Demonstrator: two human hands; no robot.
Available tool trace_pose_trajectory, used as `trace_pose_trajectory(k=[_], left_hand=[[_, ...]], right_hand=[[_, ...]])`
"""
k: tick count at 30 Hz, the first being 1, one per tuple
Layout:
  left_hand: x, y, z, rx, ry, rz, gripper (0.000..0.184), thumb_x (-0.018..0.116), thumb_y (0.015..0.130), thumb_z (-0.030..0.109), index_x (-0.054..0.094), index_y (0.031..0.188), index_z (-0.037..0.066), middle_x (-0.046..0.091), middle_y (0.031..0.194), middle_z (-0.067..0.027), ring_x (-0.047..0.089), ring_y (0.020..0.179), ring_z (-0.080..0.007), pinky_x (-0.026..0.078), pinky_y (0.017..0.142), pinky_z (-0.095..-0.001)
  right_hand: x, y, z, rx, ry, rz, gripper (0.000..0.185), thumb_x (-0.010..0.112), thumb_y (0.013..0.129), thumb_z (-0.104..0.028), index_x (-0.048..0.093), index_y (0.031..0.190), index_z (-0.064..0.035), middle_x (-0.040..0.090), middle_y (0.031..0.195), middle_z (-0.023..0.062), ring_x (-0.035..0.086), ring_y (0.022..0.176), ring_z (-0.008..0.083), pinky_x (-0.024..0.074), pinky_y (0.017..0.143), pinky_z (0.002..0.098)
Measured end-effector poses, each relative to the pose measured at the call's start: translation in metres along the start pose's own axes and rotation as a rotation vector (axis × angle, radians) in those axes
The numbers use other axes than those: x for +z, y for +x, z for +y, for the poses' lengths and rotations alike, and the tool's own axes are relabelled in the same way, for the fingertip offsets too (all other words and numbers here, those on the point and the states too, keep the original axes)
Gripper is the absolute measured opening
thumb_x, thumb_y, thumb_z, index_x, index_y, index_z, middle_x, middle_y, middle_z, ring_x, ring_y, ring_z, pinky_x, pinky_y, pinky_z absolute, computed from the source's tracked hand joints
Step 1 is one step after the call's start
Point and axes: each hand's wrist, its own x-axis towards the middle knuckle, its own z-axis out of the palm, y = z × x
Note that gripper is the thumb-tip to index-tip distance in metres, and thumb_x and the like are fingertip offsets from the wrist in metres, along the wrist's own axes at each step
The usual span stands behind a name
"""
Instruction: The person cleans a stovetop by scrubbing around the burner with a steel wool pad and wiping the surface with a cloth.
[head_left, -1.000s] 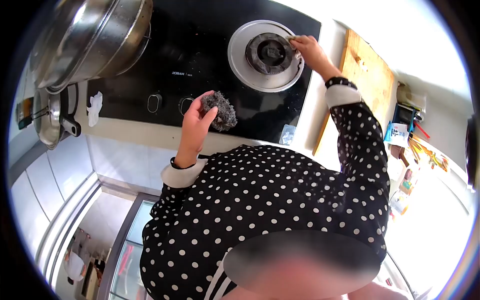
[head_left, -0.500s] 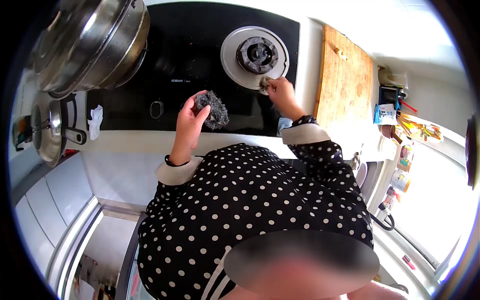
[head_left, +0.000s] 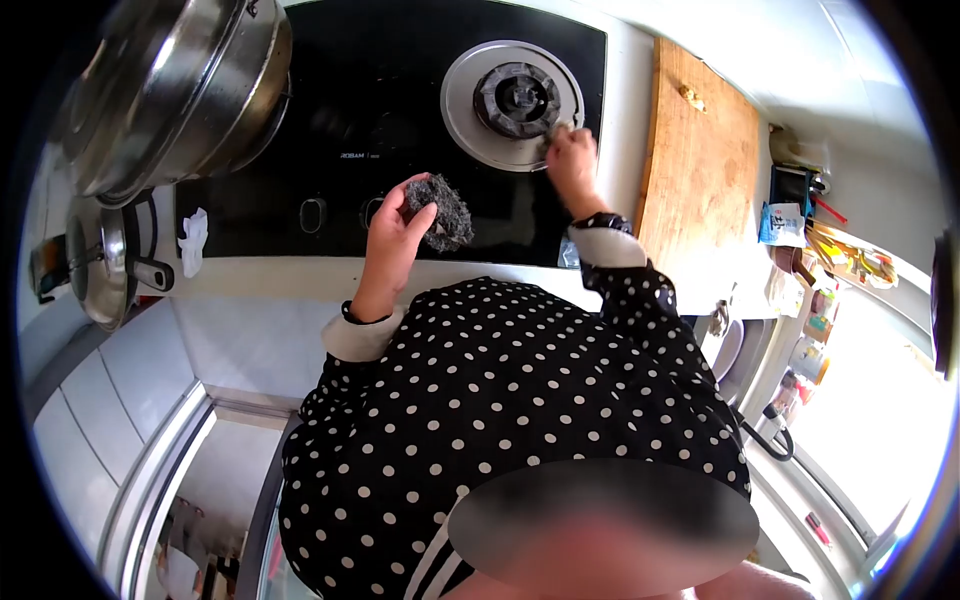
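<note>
Glossy black cooktop point(head_left: 400, 110); shiny metal pot point(head_left: 190, 100); smooth wooden board point(head_left: 695, 165).

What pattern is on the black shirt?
White polka dots; the shirt shows them best in the head view's current picture.

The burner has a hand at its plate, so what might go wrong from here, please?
The left hand, holding the dark scrubber close to a stove knob, might nudge it. The right hand, at the rim of the burner plate, could get burned if the metal is hot, which I cannot tell.
</note>
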Motion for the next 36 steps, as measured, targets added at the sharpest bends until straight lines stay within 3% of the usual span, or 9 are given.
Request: trace_pose_trajectory(k=[3,8,10,12,18,24,29,32,36], left_hand=[[0.001,0.003,0.007,0.012,0.001,-0.013,0.037,0.053,0.085,-0.001,0.046,0.121,-0.002,0.056,0.108,-0.0056,0.054,0.098,-0.0108,0.043,0.088,-0.0240],[-0.006,0.007,0.008,0.045,0.033,0.015,0.037,0.054,0.084,0.000,0.046,0.121,-0.001,0.057,0.107,-0.0057,0.054,0.097,-0.0108,0.043,0.087,-0.0243],[-0.009,0.006,0.008,0.033,0.028,0.019,0.037,0.054,0.084,0.000,0.046,0.120,-0.001,0.057,0.107,-0.0058,0.054,0.097,-0.0107,0.043,0.087,-0.0243],[-0.011,0.004,0.007,0.019,0.027,0.018,0.037,0.054,0.084,0.000,0.047,0.120,-0.001,0.057,0.107,-0.0059,0.054,0.097,-0.0106,0.043,0.087,-0.0241],[-0.009,0.002,0.012,0.016,0.067,-0.016,0.036,0.055,0.084,0.000,0.048,0.119,-0.001,0.058,0.107,-0.0057,0.055,0.096,-0.0102,0.044,0.086,-0.0238],[-0.012,0.005,0.019,0.056,0.083,-0.027,0.036,0.055,0.084,0.000,0.048,0.120,-0.001,0.058,0.106,-0.0055,0.055,0.095,-0.0104,0.044,0.085,-0.0234],[-0.026,-0.008,0.011,0.015,0.061,0.000,0.036,0.055,0.084,0.000,0.048,0.119,-0.001,0.057,0.106,-0.0055,0.055,0.096,-0.0108,0.044,0.086,-0.0235],[-0.030,-0.012,0.007,-0.041,0.083,-0.001,0.036,0.055,0.084,0.000,0.048,0.119,-0.001,0.057,0.106,-0.0055,0.055,0.096,-0.0110,0.044,0.087,-0.0238],[-0.025,-0.010,0.013,0.002,0.070,-0.011,0.035,0.054,0.084,-0.001,0.048,0.119,-0.001,0.057,0.106,-0.0057,0.055,0.096,-0.0111,0.044,0.086,-0.0241]], right_hand=[[-0.020,-0.016,-0.017,-0.033,0.411,-0.177,0.008,0.058,0.074,-0.009,0.062,0.080,-0.0052,0.054,0.081,0.0170,0.055,0.075,0.0359,0.0470,0.067,0.0418],[-0.007,0.020,0.020,-0.005,0.220,0.166,0.010,0.058,0.075,-0.008,0.062,0.083,-0.0041,0.054,0.081,0.0131,0.053,0.080,0.0320,0.0453,0.070,0.0394],[0.005,0.011,-0.002,0.029,0.003,0.170,0.016,0.054,0.076,-0.006,0.061,0.091,-0.0030,0.053,0.085,0.0131,0.050,0.079,0.0324,0.0450,0.069,0.0405],[0.017,-0.009,-0.034,0.106,0.007,0.198,0.017,0.053,0.075,-0.004,0.058,0.090,0.0020,0.050,0.088,0.0161,0.049,0.080,0.0331,0.0445,0.068,0.0410],[0.021,-0.022,-0.112,0.028,0.186,0.131,0.015,0.054,0.074,-0.005,0.059,0.088,-0.0038,0.051,0.085,0.0140,0.050,0.079,0.0334,0.0443,0.069,0.0411],[-0.009,-0.027,-0.045,-0.006,0.077,0.194,0.019,0.061,0.073,-0.009,0.066,0.091,-0.0135,0.053,0.085,0.0073,0.051,0.078,0.0284,0.0452,0.067,0.0375],[0.010,-0.028,-0.092,0.019,0.003,0.075,0.025,0.055,0.070,-0.002,0.060,0.094,-0.0045,0.051,0.090,0.0117,0.047,0.086,0.0306,0.0417,0.075,0.0374],[0.008,-0.021,-0.100,-0.015,0.206,0.061,0.025,0.055,0.073,-0.004,0.061,0.097,-0.0091,0.052,0.089,0.0092,0.049,0.083,0.0298,0.0449,0.073,0.0374],[-0.015,-0.019,-0.026,-0.064,0.147,-0.050,0.027,0.052,0.072,-0.001,0.067,0.091,-0.0138,0.059,0.096,0.0061,0.054,0.092,0.0286,0.0468,0.078,0.0358]])
